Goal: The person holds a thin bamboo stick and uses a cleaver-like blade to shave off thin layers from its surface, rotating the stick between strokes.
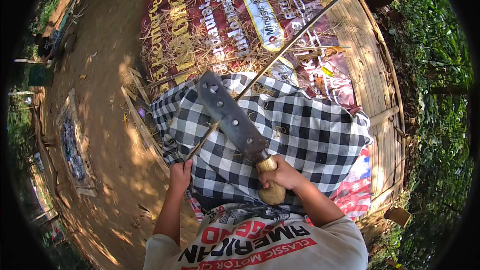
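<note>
My right hand (278,172) is closed around the rounded wooden handle of a broad, dark machete (231,117), whose blade has several round holes or studs and slants up to the left. My left hand (180,174) grips the near end of a long thin bamboo strip (300,32). The strip runs up and to the right behind the blade, which hides part of it, and reaches the top right. A black-and-white checkered cloth (310,125) covers my lap under both hands and the blade.
A dark red printed banner (200,25) strewn with curly shavings (230,62) lies ahead on a bamboo-slat platform (370,65). Wooden pieces (142,122) stand at the platform's left edge. Bare dirt (107,85) is on the left, with a framed ash-like patch (75,145). Greenery (440,70) borders the right.
</note>
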Motion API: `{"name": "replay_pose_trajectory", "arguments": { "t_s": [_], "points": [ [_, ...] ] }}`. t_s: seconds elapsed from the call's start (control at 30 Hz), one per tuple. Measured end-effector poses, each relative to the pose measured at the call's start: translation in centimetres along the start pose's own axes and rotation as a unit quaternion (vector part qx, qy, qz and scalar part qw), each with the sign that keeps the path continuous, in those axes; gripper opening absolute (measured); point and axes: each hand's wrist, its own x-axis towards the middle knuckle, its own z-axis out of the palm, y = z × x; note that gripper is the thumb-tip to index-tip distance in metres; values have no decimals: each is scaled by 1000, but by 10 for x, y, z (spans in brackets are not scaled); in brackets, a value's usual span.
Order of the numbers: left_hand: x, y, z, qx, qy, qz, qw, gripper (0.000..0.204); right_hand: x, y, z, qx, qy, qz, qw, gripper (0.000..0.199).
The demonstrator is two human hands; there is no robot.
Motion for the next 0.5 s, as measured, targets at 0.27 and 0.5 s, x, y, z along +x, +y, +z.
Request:
{"name": "replay_pose_trajectory", "arguments": {
  "t_s": [0.27, 0.5],
  "points": [
    [-2, -11, -2, 5, 30, 31, 999, 60, -6, -13, -4, 57, -61, -29, 996, 17],
    [-6, -9, -9, 59, 27, 40, 997, 51, -34, -47, -34, 69, 126, -163, 976, 18]
  ]
}}
